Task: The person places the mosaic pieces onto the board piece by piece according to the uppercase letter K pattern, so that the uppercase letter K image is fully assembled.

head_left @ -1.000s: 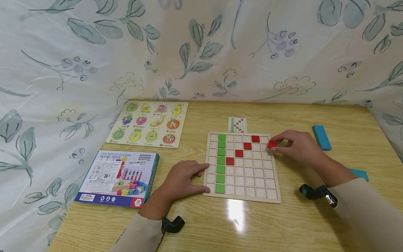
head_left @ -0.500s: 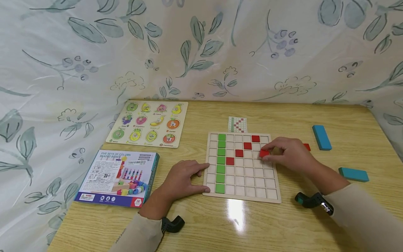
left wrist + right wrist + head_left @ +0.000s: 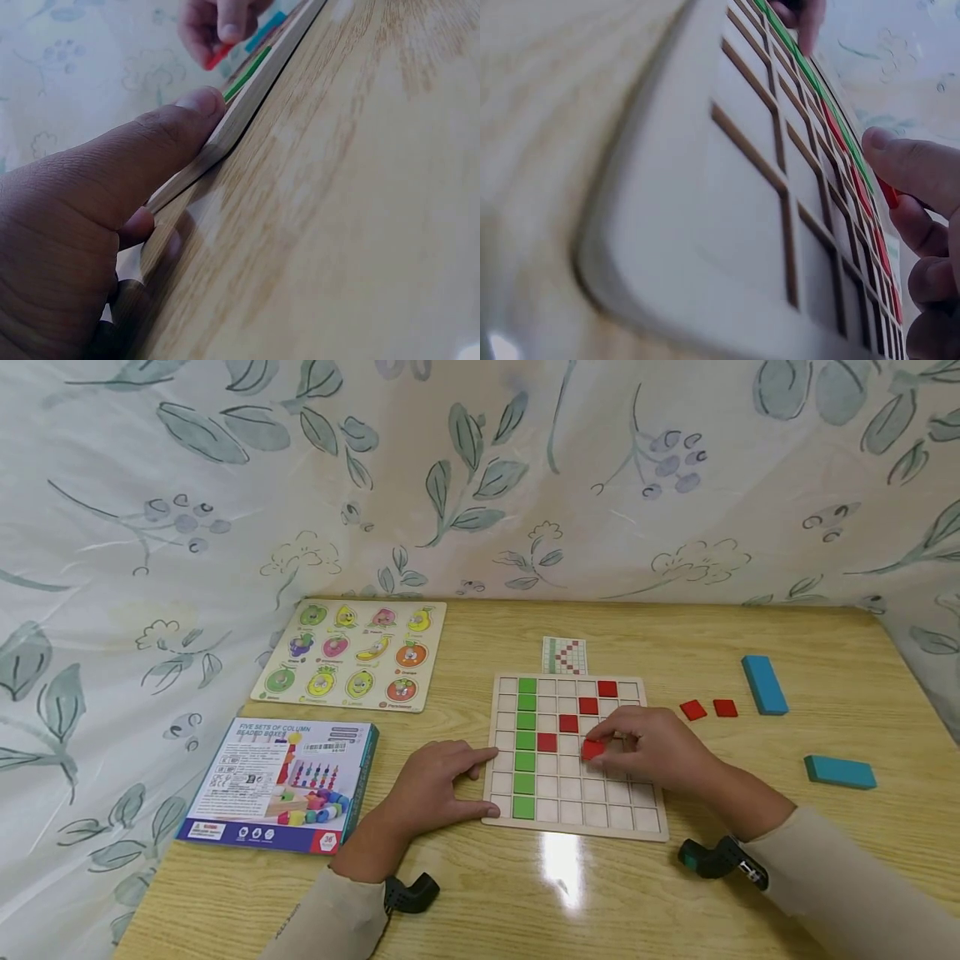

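Note:
My right hand (image 3: 660,750) pinches a red square tile (image 3: 592,749) between thumb and fingers, over the middle of the wooden grid board (image 3: 596,816). In the right wrist view the held tile (image 3: 887,193) shows only its edge between thumb and finger. A column of green tiles (image 3: 525,741) fills one line of cells near the left side. Several red tiles (image 3: 568,723) lie in a diagonal rising to the upper right. My left hand (image 3: 431,789) rests at the board's left edge, thumb and index finger extended against it; in the left wrist view the thumb (image 3: 172,127) lies along the rim.
A small pattern card (image 3: 565,656) lies behind the board. Two loose red tiles (image 3: 693,710) and two blue blocks (image 3: 765,685) are at the right. On the left lie a fruit puzzle board (image 3: 348,656) and a beaded-toy box (image 3: 277,785). A patterned cloth (image 3: 480,477) hangs behind.
My right hand has carried the red tile leftward and nearer, from the board's upper right edge to its middle. Two loose red tiles have come into sight behind it. The left hand stays put.

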A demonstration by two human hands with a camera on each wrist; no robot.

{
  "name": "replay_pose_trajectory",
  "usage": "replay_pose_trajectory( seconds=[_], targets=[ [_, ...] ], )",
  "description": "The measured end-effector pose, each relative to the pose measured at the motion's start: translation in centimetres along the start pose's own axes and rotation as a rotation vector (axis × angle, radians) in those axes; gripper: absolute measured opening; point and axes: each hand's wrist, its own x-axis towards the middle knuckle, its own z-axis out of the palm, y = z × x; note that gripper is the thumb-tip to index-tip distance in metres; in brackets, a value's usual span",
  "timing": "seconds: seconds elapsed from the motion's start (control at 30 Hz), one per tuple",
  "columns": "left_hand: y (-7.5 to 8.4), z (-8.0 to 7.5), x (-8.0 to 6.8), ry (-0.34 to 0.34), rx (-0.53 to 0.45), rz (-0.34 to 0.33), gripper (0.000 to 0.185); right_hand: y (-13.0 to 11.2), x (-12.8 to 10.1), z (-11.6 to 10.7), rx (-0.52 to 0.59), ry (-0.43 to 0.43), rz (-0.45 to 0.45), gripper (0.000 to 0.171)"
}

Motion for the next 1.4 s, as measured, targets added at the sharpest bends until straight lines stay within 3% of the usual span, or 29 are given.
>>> replay_pose_trajectory(
  seconds=[0.17, 0.5, 0.97, 1.4],
  targets=[
    [0.0, 0.0, 0.0, 0.016, -0.001, 0.01, 0.072, -0.7, 0.2, 0.8, 0.026, -0.028, -0.032, 0.03],
    [0.1, -0.1, -0.1, -0.012, -0.003, -0.023, 0.07, -1.6, 0.4, 2.2, -0.075, -0.058, -0.147, 0.023],
    [0.1, 0.0, 0.0, -0.011, 0.004, -0.015, 0.07, -2.5, 0.4, 2.8, -0.125, -0.023, -0.134, 0.024],
    [-0.1, 0.1, 0.0, -0.001, 0.003, -0.006, 0.07, -2.2, -0.8, 2.9, -0.061, 0.024, -0.133, 0.032]
  ],
)
